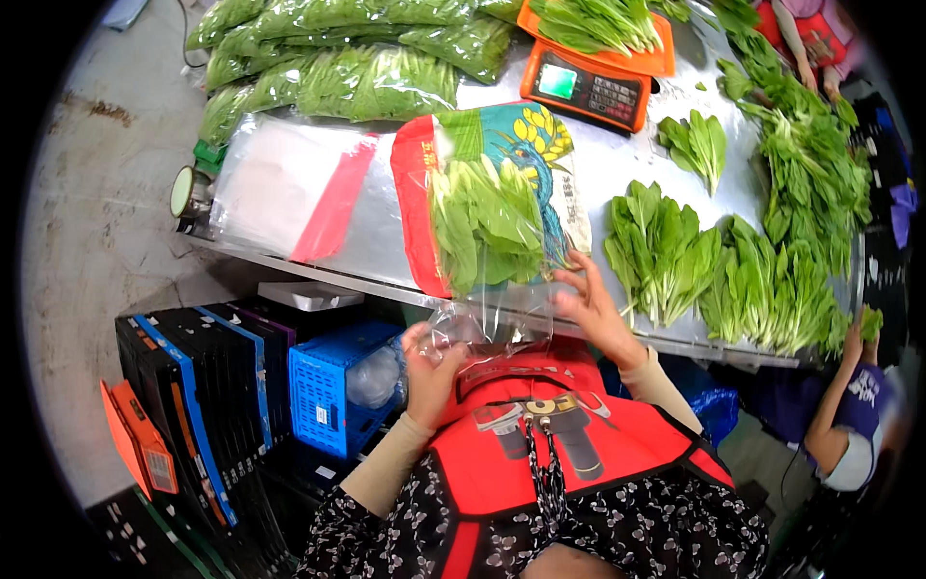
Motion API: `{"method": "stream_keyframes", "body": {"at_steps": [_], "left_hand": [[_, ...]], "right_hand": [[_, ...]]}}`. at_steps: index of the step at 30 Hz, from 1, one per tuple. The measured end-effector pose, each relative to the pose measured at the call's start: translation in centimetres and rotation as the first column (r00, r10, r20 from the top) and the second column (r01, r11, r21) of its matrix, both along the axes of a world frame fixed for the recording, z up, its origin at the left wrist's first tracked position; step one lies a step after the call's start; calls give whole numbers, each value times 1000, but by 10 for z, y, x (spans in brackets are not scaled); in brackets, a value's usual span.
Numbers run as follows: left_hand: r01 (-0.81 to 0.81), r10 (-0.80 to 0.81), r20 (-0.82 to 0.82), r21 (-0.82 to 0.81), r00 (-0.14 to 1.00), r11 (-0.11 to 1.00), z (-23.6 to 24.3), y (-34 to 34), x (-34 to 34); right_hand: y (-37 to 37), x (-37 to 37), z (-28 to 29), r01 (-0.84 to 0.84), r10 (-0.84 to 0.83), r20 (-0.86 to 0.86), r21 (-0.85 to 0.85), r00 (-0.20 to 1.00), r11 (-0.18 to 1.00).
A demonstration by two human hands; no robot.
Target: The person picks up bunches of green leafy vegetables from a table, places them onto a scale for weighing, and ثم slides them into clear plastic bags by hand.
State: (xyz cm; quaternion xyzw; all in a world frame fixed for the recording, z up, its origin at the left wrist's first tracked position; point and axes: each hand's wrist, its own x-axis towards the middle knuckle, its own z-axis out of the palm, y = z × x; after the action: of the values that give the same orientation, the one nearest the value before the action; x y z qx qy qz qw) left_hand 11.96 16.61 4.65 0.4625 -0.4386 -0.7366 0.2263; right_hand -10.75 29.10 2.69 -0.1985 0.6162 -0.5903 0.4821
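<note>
A clear plastic bag (492,311) of leafy greens (490,222) lies at the table's near edge, its mouth end toward me and hanging slightly over. Under it is a printed sack (415,203) in red, green and blue. My left hand (434,372) pinches the loose plastic at the left of the bag's mouth. On the bag's right side my right hand (595,307) has its fingers spread, close to the plastic; whether the fingertips touch it I cannot tell.
Flat empty bags (280,183) lie left, filled bags (367,82) behind them. An orange scale (588,87) bears greens. Loose bunches (661,251) lie right. Black crates (203,386) and a blue crate (318,396) stand below left. Co-workers' hands (854,343) handle greens at right.
</note>
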Motion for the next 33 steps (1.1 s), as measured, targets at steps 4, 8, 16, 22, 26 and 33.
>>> {"method": "stream_keyframes", "body": {"at_steps": [4,8,16,22,26,33], "left_hand": [[133,-96,98,-531,991,837,8,-25,-8],[252,-240,102,-599,965,760,21,-65,-26],[166,-200,-22,-474,979,865,12,-75,54],[501,-339,419,-379,842,778,-30,-34,104],[603,-308,519,-670,798,433,6,-55,83],[469,-408,256,-262,876,843,13,-78,98]], "right_hand": [[2,55,41,-57,174,-473,251,864,966],[-17,48,25,120,33,-773,140,633,983],[-17,89,43,262,-201,-661,-6,723,965],[22,164,-9,339,-257,-417,135,872,931],[24,164,7,368,-270,-422,170,866,914],[52,150,2,451,-379,-340,162,860,878]]}}
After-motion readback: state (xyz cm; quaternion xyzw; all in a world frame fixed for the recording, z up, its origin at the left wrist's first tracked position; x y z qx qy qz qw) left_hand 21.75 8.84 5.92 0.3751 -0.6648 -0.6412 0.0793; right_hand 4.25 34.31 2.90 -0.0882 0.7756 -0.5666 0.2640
